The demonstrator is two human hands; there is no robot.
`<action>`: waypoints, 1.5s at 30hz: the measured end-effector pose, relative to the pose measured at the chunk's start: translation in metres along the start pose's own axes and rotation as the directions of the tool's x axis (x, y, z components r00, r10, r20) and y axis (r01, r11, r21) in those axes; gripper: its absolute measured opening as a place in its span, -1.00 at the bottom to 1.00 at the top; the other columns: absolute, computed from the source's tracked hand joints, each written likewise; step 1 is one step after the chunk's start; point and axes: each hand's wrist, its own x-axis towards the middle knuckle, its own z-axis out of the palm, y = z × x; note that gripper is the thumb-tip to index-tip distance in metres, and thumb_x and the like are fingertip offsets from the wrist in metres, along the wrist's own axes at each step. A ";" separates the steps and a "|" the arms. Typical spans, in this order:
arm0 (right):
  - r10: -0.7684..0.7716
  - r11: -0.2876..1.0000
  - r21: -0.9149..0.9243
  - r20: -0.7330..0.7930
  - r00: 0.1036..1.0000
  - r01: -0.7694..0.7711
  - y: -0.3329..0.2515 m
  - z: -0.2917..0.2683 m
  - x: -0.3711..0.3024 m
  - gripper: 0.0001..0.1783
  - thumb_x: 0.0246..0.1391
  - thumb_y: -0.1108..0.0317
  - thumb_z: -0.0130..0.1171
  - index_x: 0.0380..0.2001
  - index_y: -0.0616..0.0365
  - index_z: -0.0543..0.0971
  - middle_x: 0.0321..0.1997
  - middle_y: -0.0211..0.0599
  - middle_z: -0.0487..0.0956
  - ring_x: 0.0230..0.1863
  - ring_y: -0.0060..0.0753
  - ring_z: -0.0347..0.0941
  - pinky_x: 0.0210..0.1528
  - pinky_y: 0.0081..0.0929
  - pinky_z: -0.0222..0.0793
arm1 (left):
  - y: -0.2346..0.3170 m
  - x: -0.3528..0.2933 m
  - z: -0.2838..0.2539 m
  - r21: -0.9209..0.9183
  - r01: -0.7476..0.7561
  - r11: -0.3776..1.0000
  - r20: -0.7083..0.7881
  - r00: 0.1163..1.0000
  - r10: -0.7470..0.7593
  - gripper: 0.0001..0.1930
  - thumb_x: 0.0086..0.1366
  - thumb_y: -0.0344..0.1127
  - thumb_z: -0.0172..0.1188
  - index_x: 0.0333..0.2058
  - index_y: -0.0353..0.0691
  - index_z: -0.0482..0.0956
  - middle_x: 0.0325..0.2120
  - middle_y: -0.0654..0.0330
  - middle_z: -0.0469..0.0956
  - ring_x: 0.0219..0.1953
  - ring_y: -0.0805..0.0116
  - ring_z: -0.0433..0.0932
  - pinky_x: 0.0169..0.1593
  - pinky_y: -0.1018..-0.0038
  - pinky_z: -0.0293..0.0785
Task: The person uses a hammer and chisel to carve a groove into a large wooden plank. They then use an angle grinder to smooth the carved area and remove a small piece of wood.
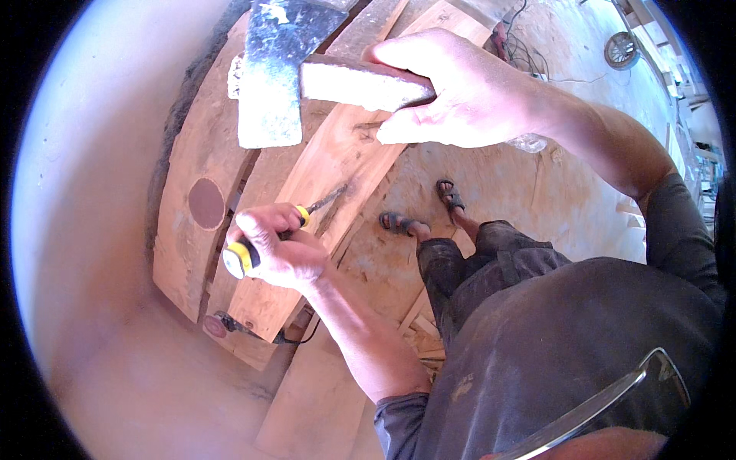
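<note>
In the head view, the plank (337, 162) I am working on lies slantwise over other boards (178, 268), with me standing along one side of it. My left hand (280, 247) is above the plank, wrapped tightly round the black-and-yellow handle of a chisel (325, 200). The chisel leans, its dark blade pointing away from my fist to the plank's upper face, beside a dark patch in the wood; whether the tip touches, I cannot tell. My right hand (460, 96) grips the pale handle of a hatchet (274, 84), thumb on one side and fingers on the other. I have it raised over the plank, its broad metal head apart from the chisel and hiding some of the boards beyond.

On the side of the plank away from me, a round reddish-brown disc (207, 204) rests on a board, and a pale wall (92, 169) stands past that. A tool with a round disc (216, 325) sits at the plank's nearer end, partly covered by it. My feet, in dark sandals (395, 223), are on the floor (567, 192) on my side of the plank, and a spoked wheel (621, 50) is well apart from it.
</note>
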 end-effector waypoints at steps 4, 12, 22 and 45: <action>-0.045 0.999 0.018 -0.032 0.998 0.046 -0.021 -0.003 -0.003 -0.61 -0.04 0.30 0.46 -0.26 0.29 0.52 -0.48 -0.16 0.49 -0.41 -0.35 0.52 -0.36 -0.34 0.39 | -0.002 -0.012 0.020 0.136 -0.048 0.990 0.012 0.999 0.047 -0.61 0.36 -0.14 0.35 -0.51 -0.14 0.36 -0.78 0.28 0.38 -0.71 0.51 0.36 -0.61 0.52 0.34; -0.212 0.850 -0.399 0.339 0.917 0.344 -0.075 -0.017 0.006 -0.68 -0.08 0.56 0.33 -0.22 0.26 0.49 -0.52 -0.21 0.59 -0.47 -0.20 0.63 -0.40 -0.40 0.54 | -0.013 -0.031 0.024 0.304 -0.048 0.952 0.062 0.998 0.030 -0.73 0.37 -0.19 0.35 -0.36 -0.24 0.50 -0.56 0.28 0.48 -0.43 0.49 0.46 -0.38 0.50 0.43; -0.260 0.914 -0.231 0.298 0.919 0.334 -0.084 -0.013 -0.005 -0.72 -0.02 0.58 0.29 -0.20 0.34 0.49 -0.54 -0.10 0.60 -0.51 -0.28 0.62 -0.50 -0.37 0.52 | -0.007 -0.022 0.004 0.140 -0.040 0.989 0.424 0.905 -0.023 -0.72 0.36 -0.38 0.24 -0.03 -0.38 0.50 -0.28 0.18 0.61 -0.32 0.46 0.56 -0.21 0.46 0.52; 0.626 0.773 0.019 0.139 0.768 -0.634 0.064 0.003 -0.180 -0.72 0.04 0.41 0.30 -0.28 0.34 0.44 -0.49 -0.04 0.53 -0.46 -0.20 0.54 -0.38 -0.23 0.39 | 0.051 0.001 -0.013 -0.010 0.068 0.998 -0.127 0.990 -0.069 -0.90 0.27 -0.48 0.32 -0.30 -0.23 0.55 -0.49 0.20 0.49 -0.34 0.31 0.53 -0.21 0.33 0.55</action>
